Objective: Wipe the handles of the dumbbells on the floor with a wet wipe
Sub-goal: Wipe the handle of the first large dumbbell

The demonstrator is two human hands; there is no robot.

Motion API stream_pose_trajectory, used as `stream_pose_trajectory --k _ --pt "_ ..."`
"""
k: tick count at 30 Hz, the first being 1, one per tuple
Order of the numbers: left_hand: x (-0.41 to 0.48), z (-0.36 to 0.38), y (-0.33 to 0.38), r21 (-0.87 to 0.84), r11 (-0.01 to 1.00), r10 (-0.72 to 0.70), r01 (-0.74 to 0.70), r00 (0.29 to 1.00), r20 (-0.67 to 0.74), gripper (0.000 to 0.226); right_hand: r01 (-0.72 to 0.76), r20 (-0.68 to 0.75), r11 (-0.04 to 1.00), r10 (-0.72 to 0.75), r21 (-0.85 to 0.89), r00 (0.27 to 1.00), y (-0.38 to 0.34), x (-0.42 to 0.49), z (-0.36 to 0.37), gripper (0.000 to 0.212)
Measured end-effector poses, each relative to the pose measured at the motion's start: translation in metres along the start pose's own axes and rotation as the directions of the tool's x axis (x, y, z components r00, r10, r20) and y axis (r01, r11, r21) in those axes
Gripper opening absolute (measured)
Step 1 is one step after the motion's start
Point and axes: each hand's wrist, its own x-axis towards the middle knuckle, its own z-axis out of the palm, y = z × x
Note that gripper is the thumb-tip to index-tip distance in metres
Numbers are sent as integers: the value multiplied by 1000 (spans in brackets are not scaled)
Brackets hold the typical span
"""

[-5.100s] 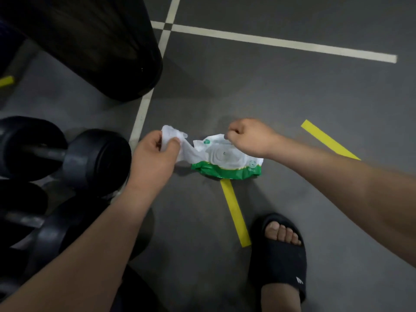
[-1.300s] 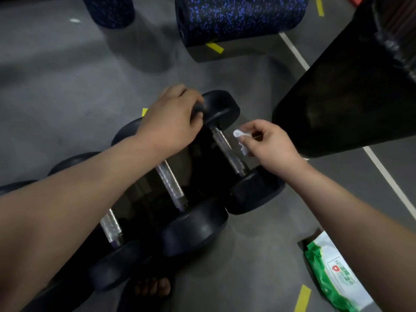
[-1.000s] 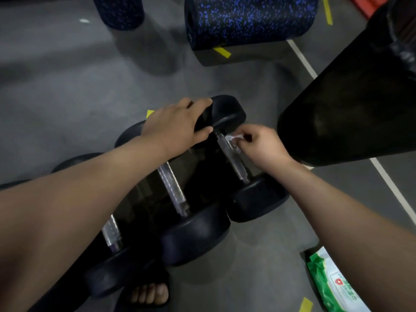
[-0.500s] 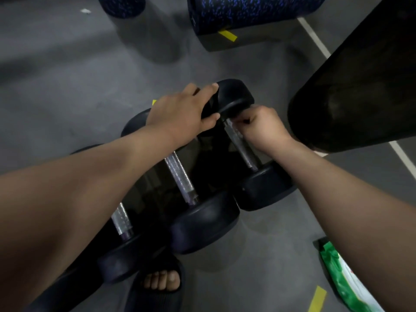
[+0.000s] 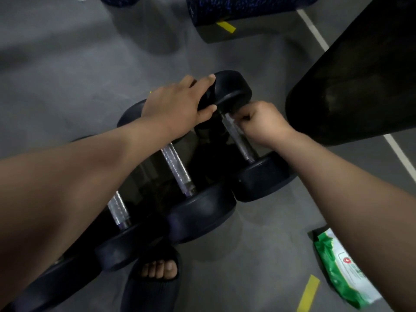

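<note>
Three dumbbell handles [image 5: 177, 170] show. The right hand [image 5: 263, 127] has its fingers clenched round the rightmost handle [image 5: 242, 143]. The left hand [image 5: 175, 109] presses straight fingers on its head [image 5: 231, 91]. One wipe pack [image 5: 342, 269] lies nearby.

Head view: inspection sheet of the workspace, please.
Surface: grey floor, white line, yellow tape.
Job's things: dumbbells side by side, three handles visible; wipe pack on floor at right; wipe hidden in the fist.
Clutter: sandalled foot by the near heads.
Hands: left hand rests on the far head of the right dumbbell, fingers straight; right hand grips the right dumbbell handle at its far end.
Cables: nothing seen.
Surroundings: black bag-like object, blue-speckled roller.
</note>
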Motion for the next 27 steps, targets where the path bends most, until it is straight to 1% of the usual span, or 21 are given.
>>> stream_pose_trajectory --k 2,4,6,9,12,14,17,19,20,22,24,25,27 --pt "0 -1 0 7 1000 -4 4 1000 3 66 -35 112 999 34 1 993 7 -7 -10 22" --pt "0 -1 1 22 1000 -5 5 1000 -3 66 -67 183 998 64 14 981 13 -10 -15 16" --pt "0 0 2 30 1000 -4 4 1000 -9 67 -73 171 997 69 19 983 14 -9 -14 14" --pt "1 0 2 29 1000 -2 2 1000 -5 66 -96 96 994 91 51 991 10 -2 -8 18" --pt "0 0 1 29 1000 4 -4 1000 -12 66 -61 38 998 60 20 997 5 0 -4 20" --pt "0 1 1 32 999 4 -4 1000 -7 66 -53 64 998 51 25 997 5 -6 -6 20" --pt "0 2 0 37 999 5 -5 1000 -14 66 -52 209 999 49 9 977 10 -18 -18 15" --pt "0 2 0 41 999 11 -11 1000 -17 67 -36 257 999 38 -12 966 13 -21 -23 19" --pt "0 2 1 44 999 12 -12 1000 -17 67 -36 245 999 37 -9 969 14 -19 -22 18" --pt "0 1 2 51 999 16 -15 1000 -18 67 -55 172 998 49 30 984 13 -14 -15 13" --pt "-1 0 2 52 999 18 -17 1000 -17 67 -71 104 995 64 70 993 9 -11 -9 14" --pt "-1 -1 2 51 999 17 -16 1000 -16 67 -78 104 994 70 76 992 8 -11 -8 15" --pt "-2 -1 1 57 998 19 -18 1000 -22 66 -84 189 996 75 40 979 7 -15 -15 17"
